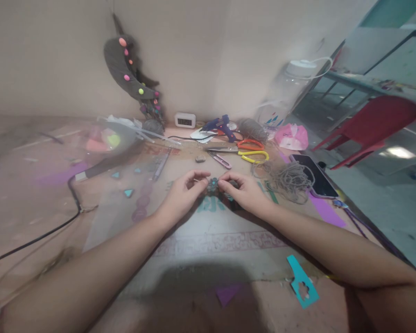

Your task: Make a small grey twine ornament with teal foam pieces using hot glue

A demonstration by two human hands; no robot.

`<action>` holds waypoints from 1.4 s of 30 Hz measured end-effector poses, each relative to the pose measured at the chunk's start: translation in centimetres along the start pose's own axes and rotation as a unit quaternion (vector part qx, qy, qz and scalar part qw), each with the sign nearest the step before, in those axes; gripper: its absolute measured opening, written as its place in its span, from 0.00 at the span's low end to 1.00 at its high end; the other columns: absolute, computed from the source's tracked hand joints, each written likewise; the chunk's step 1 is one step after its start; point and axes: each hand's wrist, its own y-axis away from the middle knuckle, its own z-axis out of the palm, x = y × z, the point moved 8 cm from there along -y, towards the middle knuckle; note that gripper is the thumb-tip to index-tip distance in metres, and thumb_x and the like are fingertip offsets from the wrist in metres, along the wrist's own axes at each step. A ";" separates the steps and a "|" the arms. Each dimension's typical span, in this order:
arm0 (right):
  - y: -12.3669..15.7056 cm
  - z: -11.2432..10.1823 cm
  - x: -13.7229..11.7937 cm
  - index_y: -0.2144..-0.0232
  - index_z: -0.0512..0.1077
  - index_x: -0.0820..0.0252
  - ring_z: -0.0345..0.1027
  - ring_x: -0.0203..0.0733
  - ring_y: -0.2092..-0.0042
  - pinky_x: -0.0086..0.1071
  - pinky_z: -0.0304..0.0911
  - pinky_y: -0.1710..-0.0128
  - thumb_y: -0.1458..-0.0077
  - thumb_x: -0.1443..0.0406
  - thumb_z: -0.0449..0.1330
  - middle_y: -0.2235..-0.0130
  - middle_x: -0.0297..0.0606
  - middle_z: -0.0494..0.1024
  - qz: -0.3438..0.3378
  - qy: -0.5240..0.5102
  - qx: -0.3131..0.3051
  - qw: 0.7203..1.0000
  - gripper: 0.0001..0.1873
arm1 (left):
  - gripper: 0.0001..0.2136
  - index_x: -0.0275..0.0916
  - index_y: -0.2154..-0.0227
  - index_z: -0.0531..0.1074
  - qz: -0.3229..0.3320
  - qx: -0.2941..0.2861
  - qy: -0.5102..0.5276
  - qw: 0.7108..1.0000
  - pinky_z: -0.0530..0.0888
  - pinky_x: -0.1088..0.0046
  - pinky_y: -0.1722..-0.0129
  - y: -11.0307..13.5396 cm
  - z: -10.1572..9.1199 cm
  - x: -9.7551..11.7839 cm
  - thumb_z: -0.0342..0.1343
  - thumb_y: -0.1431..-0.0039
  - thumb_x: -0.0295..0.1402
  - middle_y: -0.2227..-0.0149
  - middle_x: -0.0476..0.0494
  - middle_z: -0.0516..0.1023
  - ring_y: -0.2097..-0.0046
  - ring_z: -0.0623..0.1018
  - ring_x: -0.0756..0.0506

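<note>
Between my two hands is a small dark grey piece with teal bits [213, 185], held just above the table top. My left hand [185, 190] pinches its left side, thumb and fingertips together. On the other side my right hand [245, 190] closes thumb and forefinger on the right edge, and its other fingers are curled under. What exactly the piece is made of is too small to tell. Past the hands lie a pink snips-like cutter [222, 160] and a small grey stone-like lump [200, 159]. Loose grey yarn [293, 181] is heaped right of my right hand.
Scissors with red and yellow handles [253, 155], a blue glue gun [219, 125] and a white clock [185, 120] stand toward the wall. A phone [315, 175] lies at the right edge. A black cable [38, 238] crosses the left. A teal cut-out [303, 284] lies in front.
</note>
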 end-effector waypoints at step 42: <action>0.2 0.1 0.5 0.70 0.74 0.59 0.71 0.38 0.68 0.31 0.65 0.65 0.44 0.60 0.59 0.70 0.34 0.78 0.041 -0.054 0.011 0.998 0.09 | 0.14 0.36 0.67 0.74 -0.002 0.033 0.046 0.998 0.70 0.73 0.68 -0.2 -0.6 -0.5 0.55 0.40 0.44 0.71 0.47 0.75 0.70 0.73 0.50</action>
